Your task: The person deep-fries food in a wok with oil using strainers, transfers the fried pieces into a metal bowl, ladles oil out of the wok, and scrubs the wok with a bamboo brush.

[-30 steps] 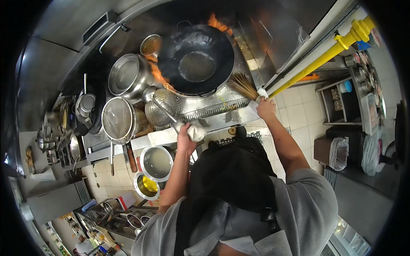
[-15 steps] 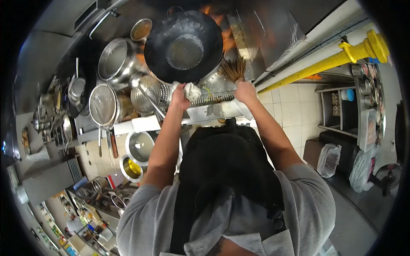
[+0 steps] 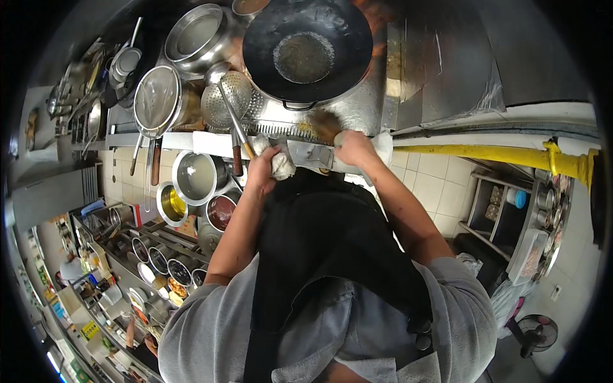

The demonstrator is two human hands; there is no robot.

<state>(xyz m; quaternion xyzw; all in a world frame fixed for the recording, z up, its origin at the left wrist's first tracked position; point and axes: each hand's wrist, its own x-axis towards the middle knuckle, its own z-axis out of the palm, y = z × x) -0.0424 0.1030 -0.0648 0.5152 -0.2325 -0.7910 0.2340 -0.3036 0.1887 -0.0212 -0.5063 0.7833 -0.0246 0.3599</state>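
My left hand (image 3: 260, 170) grips a crumpled white cloth (image 3: 282, 167) at the stove's front edge, below and apart from the wok. Close to its fingers is the end of a ladle handle (image 3: 246, 135). My right hand (image 3: 356, 150) is closed around a bamboo wok brush (image 3: 327, 126), whose bristles are blurred by motion over the stove front. Above both hands a large black wok (image 3: 348, 64) sits on the burner with a little bubbling liquid in its bottom. Flames show at its right side. The wok's near loop handle (image 3: 299, 106) is untouched.
Left of the wok are a perforated skimmer (image 3: 217, 105), a mesh strainer (image 3: 156, 99) and a steel pot (image 3: 220, 48). Lower left stand containers, one with yellow oil (image 3: 171, 203). A yellow pipe (image 3: 472, 152) runs along the right. Another person's arm shows at far lower left.
My left hand and the cloth have come away from the wok's near rim, toward my body. The brush has swung left and blurred. The camera view has shifted too.
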